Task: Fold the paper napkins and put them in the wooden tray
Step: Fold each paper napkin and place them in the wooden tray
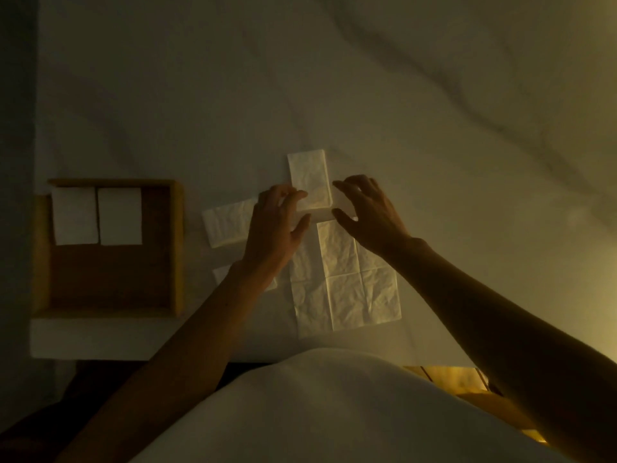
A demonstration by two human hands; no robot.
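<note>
A narrow folded paper napkin [309, 177] lies lengthwise at the middle of the white cloth. My left hand [275, 228] grips its near left edge between fingers and thumb. My right hand [369, 213] grips its near right edge the same way, and the near end looks lifted between the thumbs. The wooden tray [178, 248] sits to the left with two folded napkins [96, 215] side by side at its far end. An unfolded napkin [347, 282] lies flat just below my hands.
Another folded napkin [227, 225] lies between the tray and my left hand. A small piece of napkin [220, 274] peeks out beside my left forearm. The cloth is rumpled at the far right. The table's near edge runs below the tray. Light is dim.
</note>
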